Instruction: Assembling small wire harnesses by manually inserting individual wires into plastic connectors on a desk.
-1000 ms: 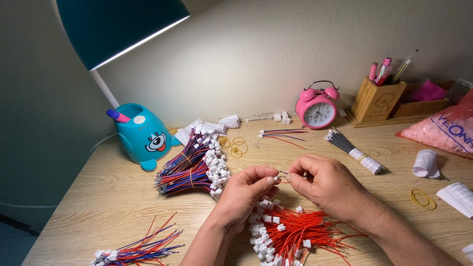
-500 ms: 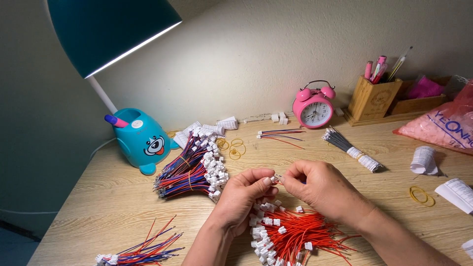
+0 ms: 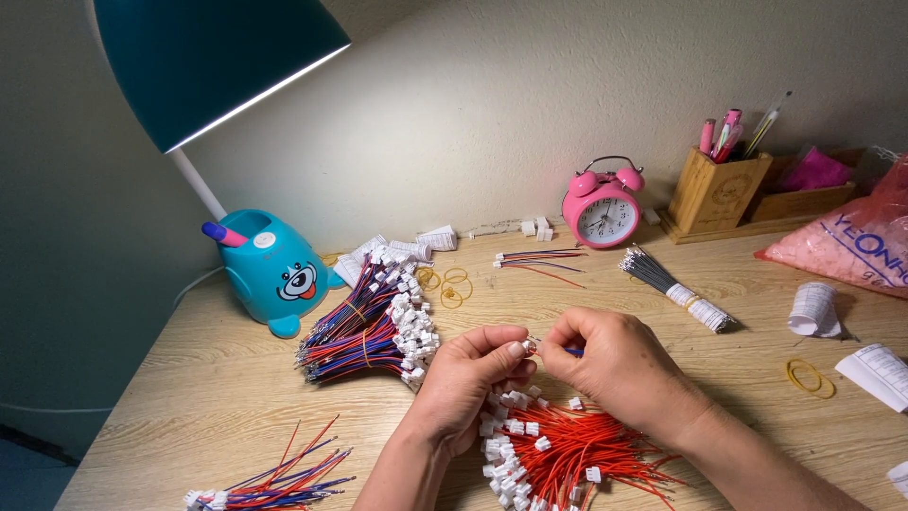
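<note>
The desk (image 3: 189,378) carries the whole layout; a teal lamp shade (image 3: 218,57) cuts off the upper left corner, and its bear-faced base (image 3: 274,274) stands at the back left; a pink bag (image 3: 851,246) is cut off by the right edge. A banded bundle (image 3: 364,331) of red, blue and black leads with white plugs lies left of the hands; a red pile (image 3: 567,454) of similar leads lies directly beneath them, partly covered by the wrists; a smaller loose set (image 3: 274,478) sits at the lower left. A pink clock (image 3: 602,210) and a pen holder (image 3: 717,189) stand against the wall. The left hand (image 3: 463,383) and right hand (image 3: 615,364) meet above the red pile, fingertips almost touching; both are closed in a pinch on one connector (image 3: 530,348), a small white plug with a blue lead showing just beside the right thumb. Judged step: seating a lead in the plug, or checking one; the next move would call for a steady pinch from the left hand and a straight, fine push from the right. Hard to make out: the plug's pin count; how far the lead is seated; how many leads it already carries, since the fingers cover most of it. Yellow bands (image 3: 445,284) lie behind the bundle.
</note>
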